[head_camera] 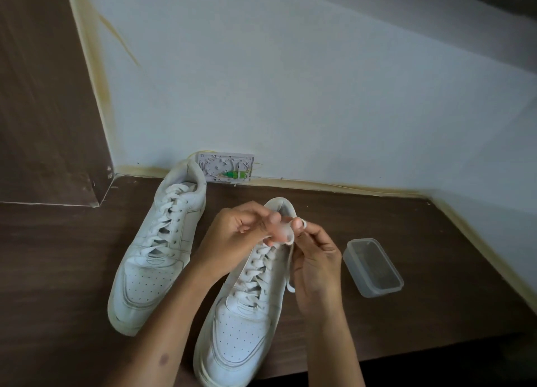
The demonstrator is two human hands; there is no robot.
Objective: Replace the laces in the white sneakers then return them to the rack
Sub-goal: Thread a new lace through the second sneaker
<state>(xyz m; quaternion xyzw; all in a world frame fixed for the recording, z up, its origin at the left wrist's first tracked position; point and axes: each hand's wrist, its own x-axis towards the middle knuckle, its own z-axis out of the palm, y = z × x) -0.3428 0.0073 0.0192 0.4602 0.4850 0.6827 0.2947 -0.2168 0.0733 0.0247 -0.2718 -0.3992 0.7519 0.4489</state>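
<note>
On my far left, the left white sneaker (158, 250) is lying fully laced on the dark wooden surface (436, 314), its heel near the wall plate (225, 167) at the base of the white wall (290, 81). Just beside it, nearer me, the right white sneaker (247, 305) is sitting with its lace (289, 266) threaded up through the eyelets, so I am judging that the lacing is nearly finished and I am tying off the top.

My left hand (241, 235) is pinching the lace above the sneaker's tongue, fingers curled round it. My right hand (315, 258) is meeting it closely, with a loop of lace wrapped over a fingertip and the loose end hanging down past my palm. Both hands are working together over the collar.

Further right, a clear plastic container (373, 267) is standing apart, seemingly holding nothing.

Next, I reckon, I am needing to pull the loop through, snug the knot, then carry both sneakers to the rack, which is not in view.
</note>
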